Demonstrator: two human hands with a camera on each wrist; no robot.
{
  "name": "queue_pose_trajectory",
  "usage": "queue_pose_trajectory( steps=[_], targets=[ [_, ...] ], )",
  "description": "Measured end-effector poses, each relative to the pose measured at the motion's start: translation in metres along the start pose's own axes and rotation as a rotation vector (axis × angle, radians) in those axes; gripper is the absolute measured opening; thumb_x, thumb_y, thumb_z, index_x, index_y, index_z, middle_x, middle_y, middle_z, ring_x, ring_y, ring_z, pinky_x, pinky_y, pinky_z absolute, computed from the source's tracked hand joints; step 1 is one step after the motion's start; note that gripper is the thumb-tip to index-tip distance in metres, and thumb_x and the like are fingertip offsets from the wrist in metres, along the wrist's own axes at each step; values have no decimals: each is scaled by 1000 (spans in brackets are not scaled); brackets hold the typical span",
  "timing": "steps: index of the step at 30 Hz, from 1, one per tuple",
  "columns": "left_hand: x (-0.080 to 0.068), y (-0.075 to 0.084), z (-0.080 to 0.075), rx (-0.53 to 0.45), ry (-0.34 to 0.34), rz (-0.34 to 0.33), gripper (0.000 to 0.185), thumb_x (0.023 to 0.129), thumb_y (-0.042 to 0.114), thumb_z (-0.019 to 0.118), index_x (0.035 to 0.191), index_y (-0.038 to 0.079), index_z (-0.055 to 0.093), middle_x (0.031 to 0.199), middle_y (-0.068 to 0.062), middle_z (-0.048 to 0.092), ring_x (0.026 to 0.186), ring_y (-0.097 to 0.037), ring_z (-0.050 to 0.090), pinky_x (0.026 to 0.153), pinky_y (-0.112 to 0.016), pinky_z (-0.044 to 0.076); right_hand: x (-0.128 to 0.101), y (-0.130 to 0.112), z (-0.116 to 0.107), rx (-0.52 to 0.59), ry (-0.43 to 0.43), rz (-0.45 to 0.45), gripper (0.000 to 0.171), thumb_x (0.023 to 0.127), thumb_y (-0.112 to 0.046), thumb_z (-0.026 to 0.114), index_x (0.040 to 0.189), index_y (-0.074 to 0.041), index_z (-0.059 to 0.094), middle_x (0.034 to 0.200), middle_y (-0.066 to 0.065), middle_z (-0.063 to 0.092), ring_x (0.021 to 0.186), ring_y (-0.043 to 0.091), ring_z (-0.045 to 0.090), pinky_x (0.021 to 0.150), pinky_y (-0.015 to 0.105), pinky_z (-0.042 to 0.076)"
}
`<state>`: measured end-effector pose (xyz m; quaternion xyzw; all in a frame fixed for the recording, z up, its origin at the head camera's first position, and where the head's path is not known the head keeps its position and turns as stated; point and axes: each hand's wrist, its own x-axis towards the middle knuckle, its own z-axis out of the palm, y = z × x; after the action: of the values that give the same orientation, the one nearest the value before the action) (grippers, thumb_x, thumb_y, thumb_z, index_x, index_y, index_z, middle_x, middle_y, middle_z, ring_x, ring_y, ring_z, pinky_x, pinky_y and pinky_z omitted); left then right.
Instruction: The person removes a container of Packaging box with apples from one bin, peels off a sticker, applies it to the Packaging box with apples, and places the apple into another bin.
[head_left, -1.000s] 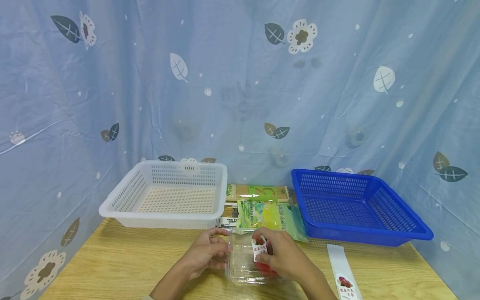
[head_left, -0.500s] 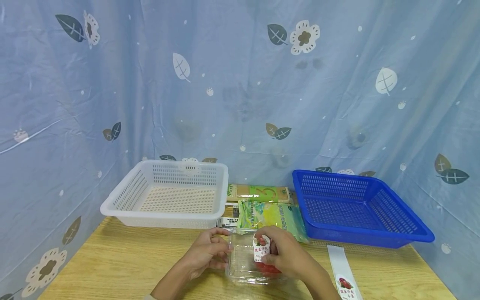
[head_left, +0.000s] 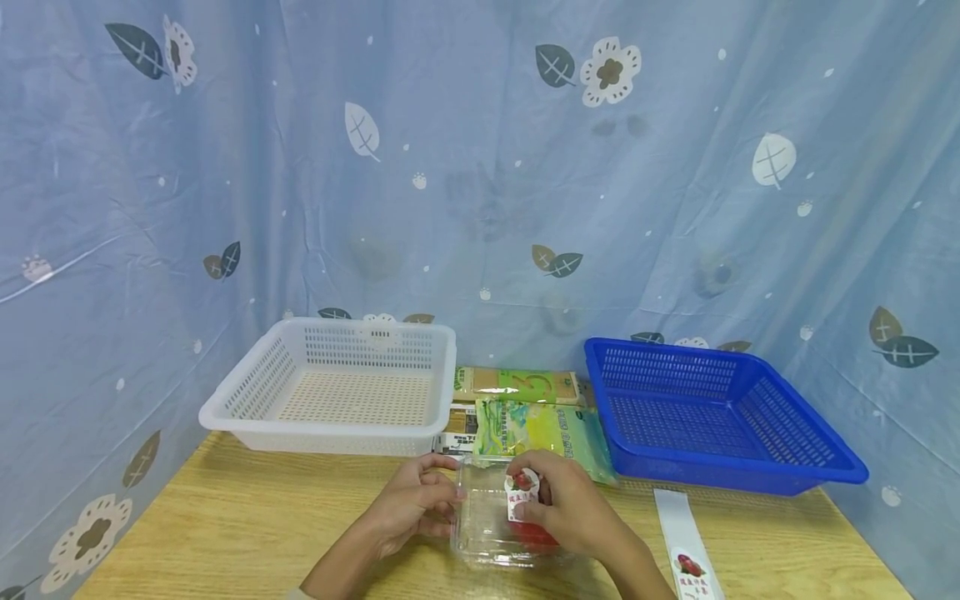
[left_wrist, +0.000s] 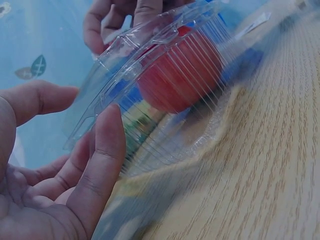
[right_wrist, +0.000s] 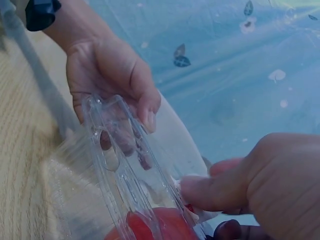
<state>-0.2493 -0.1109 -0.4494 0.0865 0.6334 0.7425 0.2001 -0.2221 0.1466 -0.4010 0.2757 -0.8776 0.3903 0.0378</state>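
Observation:
My left hand (head_left: 411,504) grips the left edge of a clear plastic clamshell box (head_left: 478,521), its thumb at the lid and its fingers at the ribbed side. Inside the box sits a red apple (left_wrist: 180,75), seen best in the left wrist view. A white sticker (head_left: 517,500) with a red fruit picture and red lettering is over the right part of the lid. With curled thumb and fingers, my right hand (head_left: 572,507) holds the sticker by its edges there. In the right wrist view that thumb (right_wrist: 210,192) lies on the sticker, right at the lid.
A white basket (head_left: 337,431) stands at the back left, a blue basket (head_left: 720,475) at the back right. Flat packets (head_left: 536,429) lie between them. A strip of backing paper (head_left: 675,521) with another fruit sticker lies on the wooden table (head_left: 225,517). Behind hangs a blue curtain (head_left: 480,183).
The sticker has turned slightly more upright and shows more of its face, as the right fingers shifted a little around it. The left hand and box stay put.

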Motion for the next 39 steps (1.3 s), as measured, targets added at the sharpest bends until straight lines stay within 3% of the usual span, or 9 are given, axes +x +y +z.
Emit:
queue_pose_trajectory(
  steps=[6, 10, 15, 28, 32, 39],
  targets=[
    [-1, 0, 0, -2, -1, -3, 60, 85, 7, 72, 136, -5, 43, 91, -6, 63, 70, -16, 63, 60, -31, 62, -2, 5, 2, 55, 35, -50, 32, 87, 8, 70, 103, -20, 67, 84, -6, 59, 62, 1, 46, 52, 22, 48],
    [-1, 1, 0, 2, -3, -2, 61, 85, 7, 72, 136, -5, 43, 91, -6, 63, 71, -16, 63, 61, -31, 62, -2, 6, 2, 59, 60, -101, 33, 86, 9, 70, 102, -19, 70, 95, -5, 65, 68, 2, 49, 56, 22, 50],
    [-1, 1, 0, 6, -3, -4, 61, 85, 7, 72, 137, -6, 42, 91, -6, 63, 71, -16, 63, 61, -32, 62, -2, 7, 2, 75, 69, -118, 30, 87, 8, 71, 101, -18, 72, 97, -4, 67, 71, 3, 51, 58, 23, 52],
    [0, 1, 0, 3, 1, -6, 63, 84, 7, 72, 138, -6, 41, 92, -7, 62, 71, -16, 63, 62, -33, 62, -2, 5, 0, 212, 45, 3, 23, 85, 5, 73, 97, -15, 73, 94, 0, 67, 77, 10, 51, 61, 23, 49],
    [0, 1, 0, 4, 4, -8, 63, 84, 7, 72, 138, -5, 42, 92, -7, 62, 71, -16, 63, 62, -33, 62, -2, 5, 0, 177, 40, 5, 25, 82, 4, 76, 98, -15, 72, 95, -1, 67, 75, 9, 50, 63, 23, 49],
    [0, 2, 0, 4, 8, -8, 60, 84, 6, 71, 136, -4, 43, 90, -6, 62, 70, -16, 62, 62, -32, 62, 0, 5, 3, 86, 31, 13, 29, 77, 0, 83, 100, -15, 71, 92, -3, 63, 65, 4, 48, 54, 23, 48]
  ],
)
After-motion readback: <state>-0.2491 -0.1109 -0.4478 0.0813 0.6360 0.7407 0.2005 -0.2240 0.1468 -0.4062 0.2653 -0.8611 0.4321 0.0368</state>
